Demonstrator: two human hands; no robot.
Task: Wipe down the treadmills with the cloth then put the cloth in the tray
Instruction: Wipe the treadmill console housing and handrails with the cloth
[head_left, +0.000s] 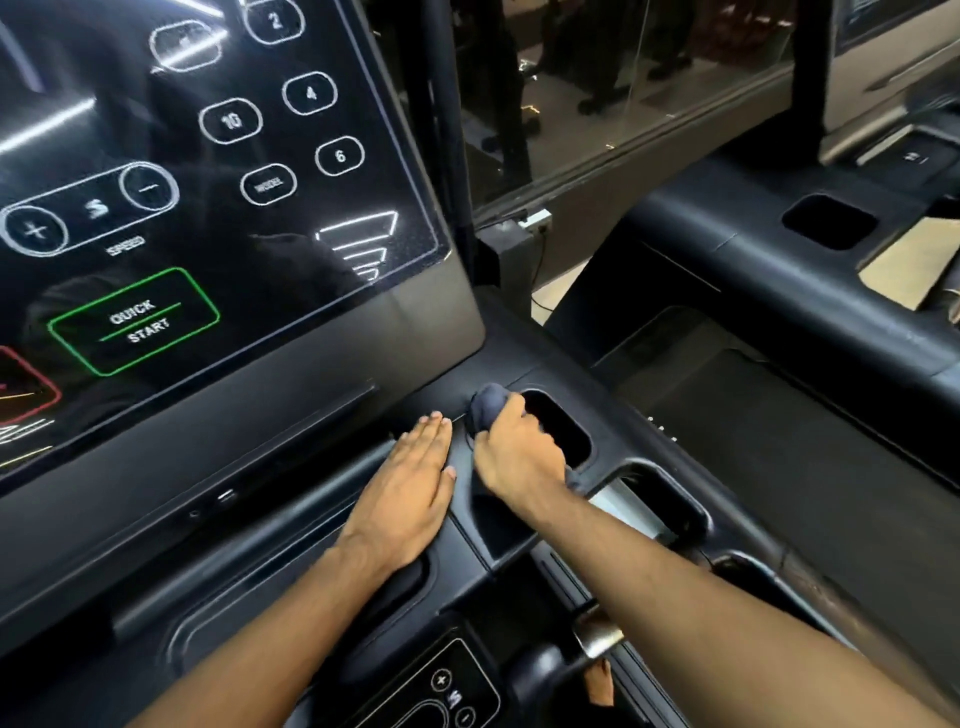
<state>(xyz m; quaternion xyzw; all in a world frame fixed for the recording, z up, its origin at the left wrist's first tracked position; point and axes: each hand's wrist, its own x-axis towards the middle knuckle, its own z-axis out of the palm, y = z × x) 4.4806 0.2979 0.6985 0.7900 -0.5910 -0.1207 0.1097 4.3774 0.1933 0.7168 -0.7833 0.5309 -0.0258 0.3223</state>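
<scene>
My right hand (511, 453) clenches the cloth (487, 406) at the console's (311, 441) right edge, left hand (415, 467) flat, released; I'd rub firmly round the pocket (562, 427).

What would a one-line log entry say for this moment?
right hand: grips cloth against treadmill console, beside recess | left hand: flat on console | cloth: not yet in tray

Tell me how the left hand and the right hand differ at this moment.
The left hand lies flat with its fingers straight, while the right hand is curled into a fist. The left hand holds nothing, while the right hand grips the dark blue cloth. Both are bare and sit side by side on the treadmill console.
</scene>
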